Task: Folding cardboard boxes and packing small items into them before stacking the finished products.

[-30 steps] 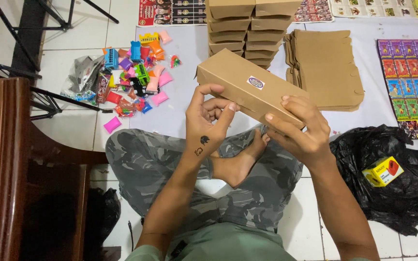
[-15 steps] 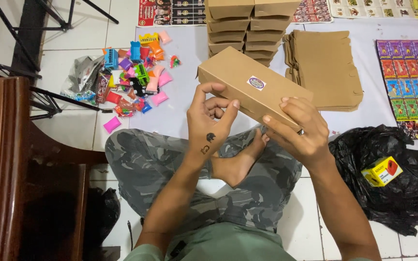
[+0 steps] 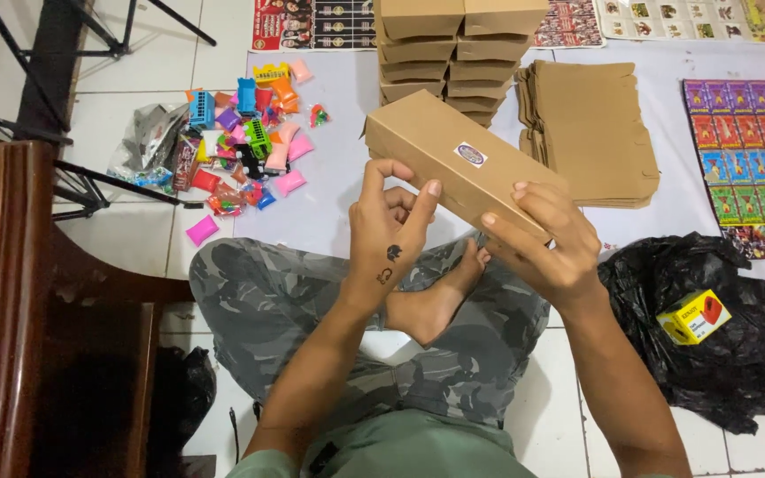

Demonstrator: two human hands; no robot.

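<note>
Both hands grip a brown box (image 3: 458, 164): left hand (image 3: 391, 235) fingers curled beneath, right hand (image 3: 546, 239) fingers spread over its end. Squeezing could dent it.

Box (image 3: 453, 164): held above the lap, between left hand (image 3: 389, 232) at its near side and right hand (image 3: 549, 239) at its right end. Stack of boxes (image 3: 458, 49): behind the held box. Flat cartons (image 3: 591, 133): right of the stack. Sticker sheet (image 3: 745, 150): right of the flat cartons. Toy pile (image 3: 241, 133): left of the stack. Bag (image 3: 710, 327): right of the knee, small carton (image 3: 692, 316) on it. Chair (image 3: 19, 310): far left.
</note>
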